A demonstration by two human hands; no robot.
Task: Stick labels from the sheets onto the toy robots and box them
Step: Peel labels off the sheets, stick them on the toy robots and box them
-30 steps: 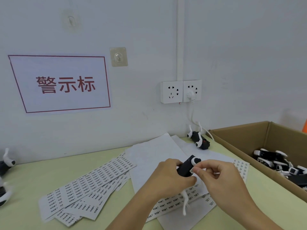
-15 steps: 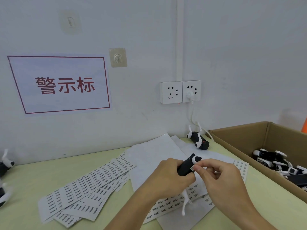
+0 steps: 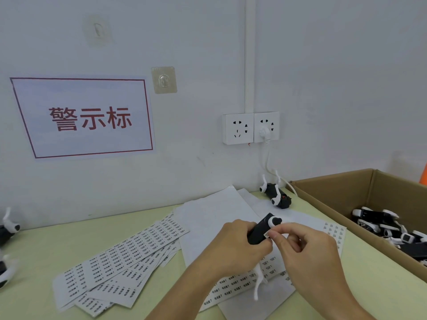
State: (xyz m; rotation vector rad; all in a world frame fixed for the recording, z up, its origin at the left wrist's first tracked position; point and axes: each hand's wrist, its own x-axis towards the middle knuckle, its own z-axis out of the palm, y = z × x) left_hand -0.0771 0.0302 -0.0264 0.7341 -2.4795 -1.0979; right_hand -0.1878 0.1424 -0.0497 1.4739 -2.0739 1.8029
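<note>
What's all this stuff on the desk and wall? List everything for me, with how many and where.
toy robot in hand: one, black and white, held above the sheets
label: one, white, being pressed on that toy
label sheets: a fanned stack, white with black print, table left of centre; more under the hands
blank backing sheets: several, white, table centre
toy robot by wall: one, black and white
toy robots at left edge: two partly seen
cardboard box: one, brown, right, holding a pile of toy robots
wall sign: one, red characters
sockets: two, white, one plugged
adhesive hooks: two, clear
left hand: grips the toy
right hand: pinches the label
</note>
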